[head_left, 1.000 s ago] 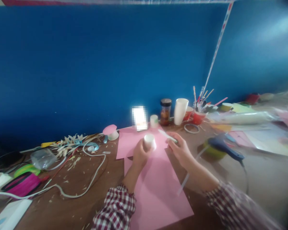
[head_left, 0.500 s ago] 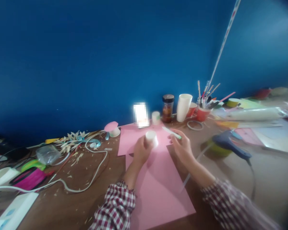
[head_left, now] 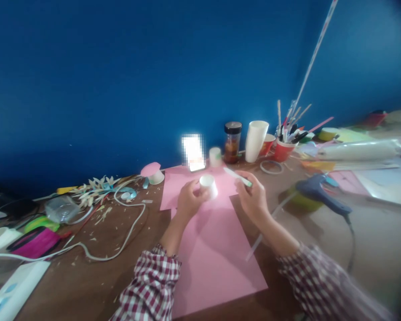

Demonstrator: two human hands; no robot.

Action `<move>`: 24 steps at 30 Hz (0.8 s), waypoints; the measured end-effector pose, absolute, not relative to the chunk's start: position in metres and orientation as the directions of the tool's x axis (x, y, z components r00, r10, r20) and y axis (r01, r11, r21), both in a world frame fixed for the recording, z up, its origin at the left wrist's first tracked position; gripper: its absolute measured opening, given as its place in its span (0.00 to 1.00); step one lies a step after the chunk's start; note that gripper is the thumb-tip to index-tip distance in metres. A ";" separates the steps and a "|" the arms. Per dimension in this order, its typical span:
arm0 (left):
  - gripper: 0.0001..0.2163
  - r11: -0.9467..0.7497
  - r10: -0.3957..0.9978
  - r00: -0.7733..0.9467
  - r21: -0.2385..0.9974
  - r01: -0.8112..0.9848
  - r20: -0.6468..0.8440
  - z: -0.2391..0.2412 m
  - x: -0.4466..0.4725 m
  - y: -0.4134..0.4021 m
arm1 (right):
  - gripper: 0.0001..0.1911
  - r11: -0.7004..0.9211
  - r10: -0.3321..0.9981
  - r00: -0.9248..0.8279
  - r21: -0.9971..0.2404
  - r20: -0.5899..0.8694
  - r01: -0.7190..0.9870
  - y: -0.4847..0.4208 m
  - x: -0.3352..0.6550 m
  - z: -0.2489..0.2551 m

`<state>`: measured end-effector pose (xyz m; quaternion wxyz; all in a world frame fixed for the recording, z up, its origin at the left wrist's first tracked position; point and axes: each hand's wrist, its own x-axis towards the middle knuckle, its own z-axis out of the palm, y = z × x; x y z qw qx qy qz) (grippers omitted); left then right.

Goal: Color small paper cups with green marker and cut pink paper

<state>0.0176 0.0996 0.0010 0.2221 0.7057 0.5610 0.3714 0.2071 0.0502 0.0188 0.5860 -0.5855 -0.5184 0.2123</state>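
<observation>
My left hand (head_left: 188,201) is closed around a small white paper cup (head_left: 209,186), held upside down just above a pink paper sheet (head_left: 210,254) on the brown table. My right hand (head_left: 252,199) pinches a white marker with a green end (head_left: 238,177), its tip pointing left toward the cup. Both wrists wear red-and-white checked sleeves. A second pink sheet (head_left: 180,187) lies under the first, toward the wall.
A blue glue gun (head_left: 322,198) lies right of my hands. By the blue wall stand a tall white cup (head_left: 255,140), a dark-lidded jar (head_left: 232,142), a red cup of brushes (head_left: 284,149) and a lit phone (head_left: 193,153). A white cable (head_left: 120,243), ribbon spools and straw scraps lie at left.
The camera tilted and shifted slightly, so the table items sit a little higher in view. My hands keep the same hold on the cup and the marker.
</observation>
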 end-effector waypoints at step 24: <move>0.29 -0.189 0.981 0.141 0.821 0.539 0.133 0.004 0.012 0.106 | 0.13 0.111 0.900 0.282 -0.799 0.333 0.591 0.052 0.213 0.015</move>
